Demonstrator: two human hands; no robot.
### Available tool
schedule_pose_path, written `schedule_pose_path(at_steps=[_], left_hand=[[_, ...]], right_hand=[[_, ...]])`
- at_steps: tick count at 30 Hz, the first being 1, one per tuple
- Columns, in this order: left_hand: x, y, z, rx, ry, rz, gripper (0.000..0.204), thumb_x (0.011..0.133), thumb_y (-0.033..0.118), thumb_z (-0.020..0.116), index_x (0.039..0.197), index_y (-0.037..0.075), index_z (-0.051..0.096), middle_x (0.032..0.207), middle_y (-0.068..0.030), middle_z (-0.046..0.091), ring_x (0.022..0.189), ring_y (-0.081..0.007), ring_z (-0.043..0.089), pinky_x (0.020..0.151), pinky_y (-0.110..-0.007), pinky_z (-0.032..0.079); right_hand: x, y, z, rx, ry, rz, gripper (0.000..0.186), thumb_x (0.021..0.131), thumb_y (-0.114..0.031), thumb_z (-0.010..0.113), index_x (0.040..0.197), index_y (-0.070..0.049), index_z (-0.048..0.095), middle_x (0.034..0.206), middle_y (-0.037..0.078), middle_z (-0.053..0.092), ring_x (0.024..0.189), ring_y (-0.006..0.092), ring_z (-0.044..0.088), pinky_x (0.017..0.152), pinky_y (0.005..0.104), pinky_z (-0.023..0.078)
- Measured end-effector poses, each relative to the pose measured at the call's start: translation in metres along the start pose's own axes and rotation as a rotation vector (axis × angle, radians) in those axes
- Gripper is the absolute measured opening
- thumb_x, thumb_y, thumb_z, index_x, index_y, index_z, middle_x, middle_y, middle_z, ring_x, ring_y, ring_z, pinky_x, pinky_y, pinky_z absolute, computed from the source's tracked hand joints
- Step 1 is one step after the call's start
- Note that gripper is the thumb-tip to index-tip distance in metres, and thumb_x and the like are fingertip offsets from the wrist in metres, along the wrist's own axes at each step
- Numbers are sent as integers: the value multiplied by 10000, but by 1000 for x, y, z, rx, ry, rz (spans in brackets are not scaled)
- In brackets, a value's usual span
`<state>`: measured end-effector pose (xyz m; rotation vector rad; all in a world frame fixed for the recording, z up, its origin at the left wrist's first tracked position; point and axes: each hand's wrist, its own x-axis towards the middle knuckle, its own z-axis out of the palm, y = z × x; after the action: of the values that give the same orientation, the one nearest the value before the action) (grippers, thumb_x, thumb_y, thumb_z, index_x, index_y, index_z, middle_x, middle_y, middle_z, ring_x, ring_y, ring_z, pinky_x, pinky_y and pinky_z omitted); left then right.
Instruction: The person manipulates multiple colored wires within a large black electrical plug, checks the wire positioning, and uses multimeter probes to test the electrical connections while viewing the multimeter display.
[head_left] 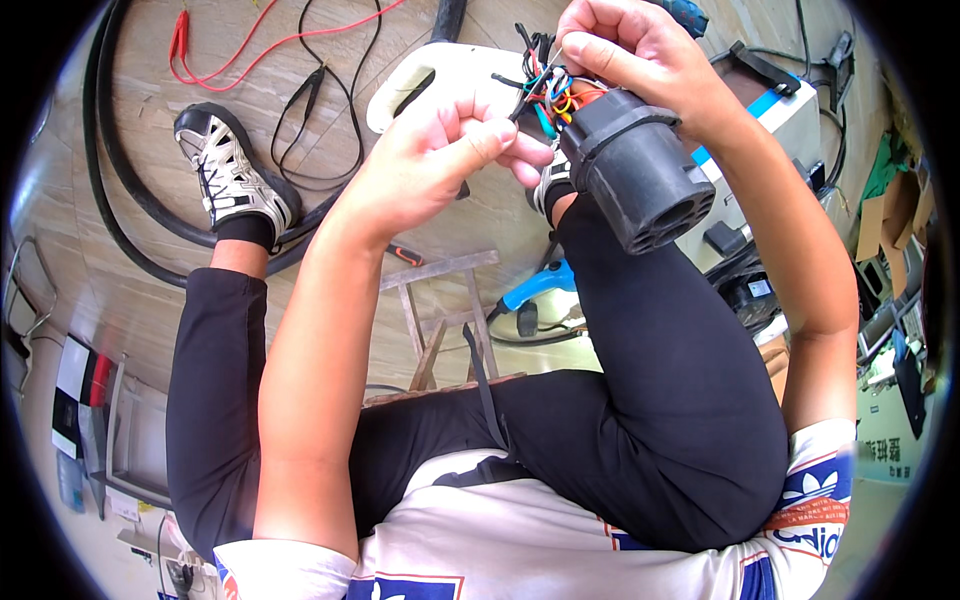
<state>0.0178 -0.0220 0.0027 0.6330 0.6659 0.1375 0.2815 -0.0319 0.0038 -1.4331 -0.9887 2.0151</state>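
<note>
A black cylindrical housing point(645, 180) with a bundle of coloured wires point(560, 95) at its upper end is tilted above my right leg, beside a white plastic body point(395, 85). My left hand point(450, 155) pinches a dark wire at the bundle's left, thumb against index finger, other fingers curled. My right hand point(640, 65), above the housing, pinches a thin pale wire or strand among the wires between thumb and index finger; its exact tip is small.
Red leads point(230, 75), black cables and a thick hose point(100, 160) lie on the tiled floor. A wooden stool frame point(440, 265) and a blue tool point(535, 285) are between my legs. A white case point(775, 110), cardboard point(875, 215) and assorted gear crowd the right.
</note>
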Motion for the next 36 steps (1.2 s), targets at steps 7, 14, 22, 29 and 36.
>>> schedule_pose_path(at_steps=[7,14,22,29,36], left_hand=[[0,-4,2,-52,27,17,149,1031,146,559,1021,-2,578,1020,-169,736,906,-181,706,889,-339,543],[1,-7,1,-17,31,35,141,1029,174,571,989,42,599,1036,-146,746,887,-149,702,769,-268,470],[0,-6,1,-37,17,52,131,1031,184,578,979,64,591,1049,-141,746,899,-144,701,712,-234,442],[2,-13,5,-78,35,93,159,1036,204,577,987,52,575,1061,-191,730,909,-191,705,865,-337,534],[1,-6,1,-67,24,-11,193,1033,180,564,1060,-10,559,1028,-157,735,879,-144,686,874,-299,527]], right_hand=[[1,1,-2,-24,-23,-14,110,997,-129,626,984,-20,612,834,-26,622,739,41,549,655,209,450],[1,4,-3,54,-17,15,116,999,-137,627,999,-22,611,853,-29,624,751,36,550,661,204,448],[2,-4,-5,87,-72,93,114,1005,-146,626,1008,-33,616,849,-40,621,751,26,535,660,198,432],[2,2,-5,74,-71,42,127,1003,-156,631,1015,-30,621,847,-43,621,747,27,531,656,198,425],[2,-10,3,-5,-35,-1,192,978,-195,641,997,-6,617,883,-19,631,831,43,576,761,225,480]])
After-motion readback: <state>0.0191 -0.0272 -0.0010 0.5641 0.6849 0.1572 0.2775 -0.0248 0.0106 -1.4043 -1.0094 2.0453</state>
